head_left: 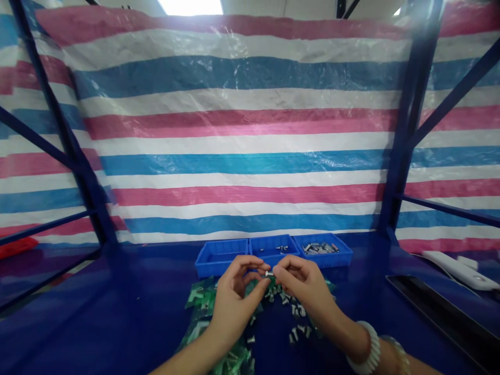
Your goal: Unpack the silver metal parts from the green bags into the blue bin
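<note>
A small silver bolt (pixel 269 274) is pinched between the thumb and fingertips of my right hand (pixel 307 284), its head pointing left. My left hand (pixel 238 294) is curved around that head, thumb below and fingers above, with a gap between them; whether they touch it is hard to tell. Under and between my hands, loose bolts (pixel 296 311) lie scattered on the blue tabletop (pixel 156 307). Green-tinted clear plastic bags (pixel 203 296) with small metal parts lie beneath and beside my left forearm.
Behind my hands stand three joined blue bins: the left bin (pixel 221 252) shows a bare floor, the middle bin (pixel 272 243) has a few bolts, the right bin (pixel 344 255) holds metal pins. A long black tray-like object (pixel 437 312) and a white device (pixel 461 270) lie right. Blue posts (pixel 406 135) flank the table.
</note>
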Motion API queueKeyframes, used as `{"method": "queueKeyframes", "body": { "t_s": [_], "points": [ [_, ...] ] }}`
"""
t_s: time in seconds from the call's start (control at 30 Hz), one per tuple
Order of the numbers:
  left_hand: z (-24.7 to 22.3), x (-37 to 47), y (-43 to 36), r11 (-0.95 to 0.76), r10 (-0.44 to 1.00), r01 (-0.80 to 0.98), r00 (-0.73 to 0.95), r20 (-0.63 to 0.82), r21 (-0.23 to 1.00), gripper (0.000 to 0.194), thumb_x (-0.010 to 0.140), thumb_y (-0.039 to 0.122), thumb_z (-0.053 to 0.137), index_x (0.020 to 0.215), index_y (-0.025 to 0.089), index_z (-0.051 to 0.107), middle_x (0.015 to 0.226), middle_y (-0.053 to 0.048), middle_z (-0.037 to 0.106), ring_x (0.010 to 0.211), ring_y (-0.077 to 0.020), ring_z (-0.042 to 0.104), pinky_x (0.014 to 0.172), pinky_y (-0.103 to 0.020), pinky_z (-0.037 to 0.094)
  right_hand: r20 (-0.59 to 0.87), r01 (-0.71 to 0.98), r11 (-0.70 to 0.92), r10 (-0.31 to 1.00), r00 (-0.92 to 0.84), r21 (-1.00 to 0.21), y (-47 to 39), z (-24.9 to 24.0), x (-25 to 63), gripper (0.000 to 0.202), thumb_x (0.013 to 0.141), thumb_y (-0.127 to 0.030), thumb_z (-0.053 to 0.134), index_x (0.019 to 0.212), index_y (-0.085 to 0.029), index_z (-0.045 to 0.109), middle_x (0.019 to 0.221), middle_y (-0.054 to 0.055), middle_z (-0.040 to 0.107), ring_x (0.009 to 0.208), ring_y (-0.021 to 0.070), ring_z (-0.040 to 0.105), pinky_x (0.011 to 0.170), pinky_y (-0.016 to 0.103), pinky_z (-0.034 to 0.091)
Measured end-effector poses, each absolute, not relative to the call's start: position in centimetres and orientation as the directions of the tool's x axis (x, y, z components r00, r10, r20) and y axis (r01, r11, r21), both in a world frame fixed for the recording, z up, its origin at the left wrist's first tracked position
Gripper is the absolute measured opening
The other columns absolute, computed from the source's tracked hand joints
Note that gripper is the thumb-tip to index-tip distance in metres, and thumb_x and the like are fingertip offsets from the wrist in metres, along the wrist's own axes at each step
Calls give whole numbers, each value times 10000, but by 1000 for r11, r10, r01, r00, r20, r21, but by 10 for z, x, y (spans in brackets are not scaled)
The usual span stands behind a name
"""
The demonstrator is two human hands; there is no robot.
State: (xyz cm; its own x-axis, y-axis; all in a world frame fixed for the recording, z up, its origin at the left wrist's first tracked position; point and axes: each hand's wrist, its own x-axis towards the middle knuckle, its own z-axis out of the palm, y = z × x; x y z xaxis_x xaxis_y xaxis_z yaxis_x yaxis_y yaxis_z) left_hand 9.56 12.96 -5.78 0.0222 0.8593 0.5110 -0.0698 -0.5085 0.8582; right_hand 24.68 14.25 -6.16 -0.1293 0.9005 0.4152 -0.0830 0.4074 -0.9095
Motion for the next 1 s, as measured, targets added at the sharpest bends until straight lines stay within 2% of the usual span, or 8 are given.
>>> {"method": "queueKeyframes", "body": {
  "t_s": [0.13,0.23,0.37,0.47,0.6,0.77,0.9,1.0],
  "points": [
    [-64,95,128,-589,805,89,-25,593,804,139,756,182,701,885,221,666,880,-44,688,766,-181,635,761,-307,517,444,-80,437,888,-123,-896,142,-64,244,156,710,-322,714,711,-173,669,668,16,658,623,151,601,546,240,490],
    [-65,96,126,-612,784,91,-63,618,785,172,762,192,697,927,226,658,996,-63,674,850,-200,638,763,-300,521,473,-78,468,879,-65,-880,142,-66,244,134,723,-295,703,787,-180,682,734,34,669,669,165,624,539,240,510],
    [-61,97,125,-504,863,-4,-46,503,864,188,769,234,699,933,216,609,868,-48,699,848,-197,655,755,-280,523,635,30,635,772,-16,-772,142,-66,246,63,762,-218,659,815,-193,682,845,54,634,730,170,613,533,235,507],
    [-60,97,125,-435,900,-46,-7,435,899,203,771,278,707,928,209,599,845,-42,712,846,-188,661,749,-262,515,754,156,749,656,-40,-644,139,-63,248,94,787,-156,634,830,-209,698,896,51,609,676,139,579,579,256,505],
    [-61,97,126,-383,918,-97,73,390,919,227,799,316,687,970,208,585,788,-10,709,768,-150,649,715,-233,489,814,186,820,567,-130,-541,135,-61,250,142,821,-130,622,886,-225,705,888,43,639,715,147,600,645,271,507],
    [-60,95,129,-342,928,-130,110,356,931,275,806,285,661,1039,206,539,885,-41,730,806,-174,651,688,-262,503,839,263,820,541,-62,-509,154,-62,256,196,817,-179,663,1012,-198,640,838,31,671,671,155,603,652,288,512],
    [-60,89,137,-401,916,-79,-13,401,913,231,814,275,635,1004,191,534,877,-57,730,782,-184,649,637,-267,498,864,501,749,504,-8,-433,197,-57,271,71,819,-228,663,874,-190,639,794,37,661,642,169,581,658,319,496],
    [-60,83,146,-452,888,-55,-119,443,890,220,816,281,633,989,188,534,866,-48,723,756,-179,645,644,-275,501,844,542,710,536,-1,-450,219,-52,284,226,807,-213,665,1030,-191,634,1000,95,648,796,212,598,663,330,503]
  ]
}}
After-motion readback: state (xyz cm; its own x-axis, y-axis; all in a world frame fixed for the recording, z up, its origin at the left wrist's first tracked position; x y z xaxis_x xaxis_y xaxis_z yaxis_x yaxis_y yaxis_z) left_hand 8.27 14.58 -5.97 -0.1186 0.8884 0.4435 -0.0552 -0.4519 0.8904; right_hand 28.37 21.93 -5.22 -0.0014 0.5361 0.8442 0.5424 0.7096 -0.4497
